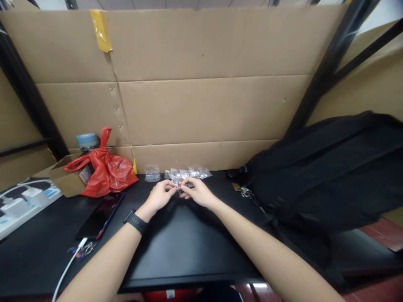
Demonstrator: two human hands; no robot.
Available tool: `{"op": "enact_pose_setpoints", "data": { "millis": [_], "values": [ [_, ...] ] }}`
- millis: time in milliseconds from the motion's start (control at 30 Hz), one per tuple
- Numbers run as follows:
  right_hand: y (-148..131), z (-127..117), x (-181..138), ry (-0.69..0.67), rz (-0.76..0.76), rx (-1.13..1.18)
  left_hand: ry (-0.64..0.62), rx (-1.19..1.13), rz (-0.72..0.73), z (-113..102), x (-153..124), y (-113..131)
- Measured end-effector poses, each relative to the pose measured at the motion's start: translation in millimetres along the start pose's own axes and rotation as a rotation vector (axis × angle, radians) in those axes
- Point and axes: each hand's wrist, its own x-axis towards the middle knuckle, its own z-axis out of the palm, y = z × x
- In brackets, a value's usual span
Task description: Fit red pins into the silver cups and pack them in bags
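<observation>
Both hands meet over the far middle of the black table [189,243]. My left hand [160,194], with a dark watch on its wrist, pinches one side of a small clear plastic packet [178,186] with a bit of red in it. From the other side my right hand [197,192] pinches the same packet, thumb against the fingers. What lies inside it is too small to make out. Just behind the hands is a row of similar clear packets [197,172], some with red parts. An empty-looking clear plastic piece [153,173] sits left of them.
A red plastic bag [110,167], a cardboard box [67,174], a phone [100,216], keys [86,250] and a white power strip [28,205] are on the left. A black backpack [330,172] fills the right. A cardboard wall [201,109] closes the back.
</observation>
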Motion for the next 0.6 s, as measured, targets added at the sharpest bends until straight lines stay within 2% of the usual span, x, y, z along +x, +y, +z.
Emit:
{"op": "enact_pose_setpoints", "data": {
  "millis": [100, 233, 367, 600],
  "values": [
    [-4.3, 0.4, -2.1, 0.027, 0.069, 0.109, -0.049, -0.130, 0.032, 5.8, -1.2, -1.0],
    [-11.9, -1.4, -5.3, -0.018, 0.132, 0.200, -0.049, -0.164, 0.046, 7.3, -0.8, -3.0],
    [-15.8, -2.7, -6.7, -0.046, 0.138, 0.181, -0.066, -0.184, 0.063, 6.6, -0.5, -5.3],
    [-20.9, -1.5, -8.2, -0.004, 0.154, 0.113, -0.117, -0.179, 0.101, 9.1, -2.2, -1.5]
  ]
}}
